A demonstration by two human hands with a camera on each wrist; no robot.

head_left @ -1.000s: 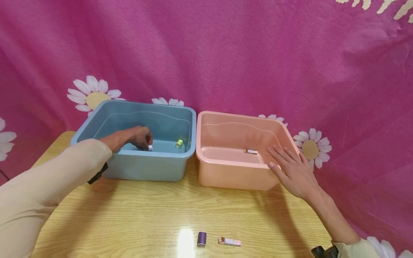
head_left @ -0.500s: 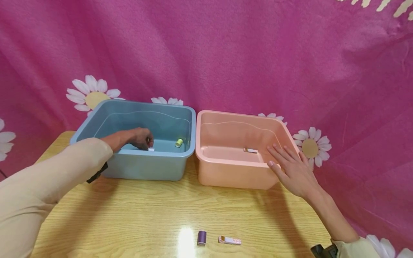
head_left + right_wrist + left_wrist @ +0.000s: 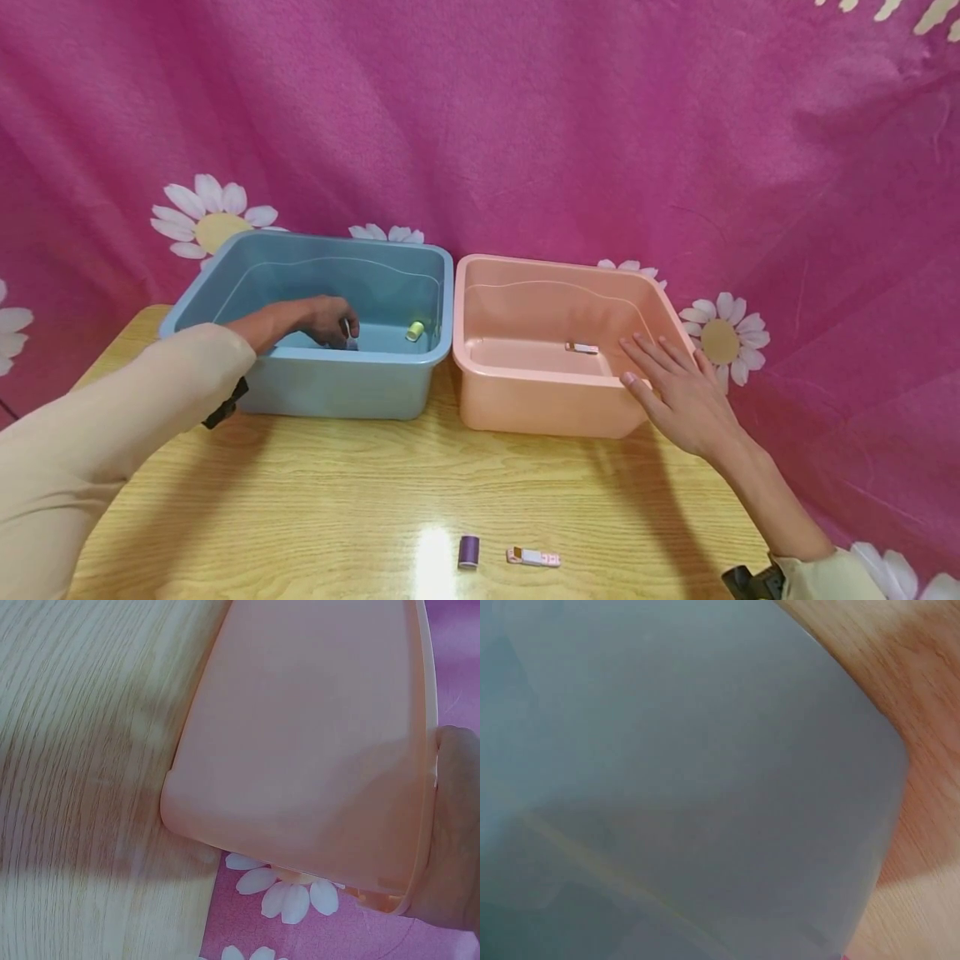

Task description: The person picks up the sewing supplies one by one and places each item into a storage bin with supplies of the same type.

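Observation:
My left hand [image 3: 326, 321] reaches over the front rim into the blue tub [image 3: 337, 387]. Its curled fingers pinch a small pale, lavender-grey thing [image 3: 352, 343] low in the tub; its kind I cannot tell, as the fingers partly cover it. A yellow-green thread spool [image 3: 416, 332] lies to the right of that hand, on the tub's floor. With fingers spread and straight, my right hand [image 3: 686, 404] rests on the right rim of the pink tub [image 3: 547, 408]. Inside the pink tub lies a slim white-and-brown piece [image 3: 582, 347].
On the wooden table [image 3: 337, 492], near its front, a purple thread spool [image 3: 468, 552] stands beside a flat pink-and-white strip [image 3: 533, 557] with a brown end. A magenta cloth [image 3: 525, 125] with daisies hangs behind the tubs, which sit side by side.
The thing at my left fingertips showed white earlier and now looks lavender-grey. The left hand has barely shifted. My right hand stays on the pink rim.

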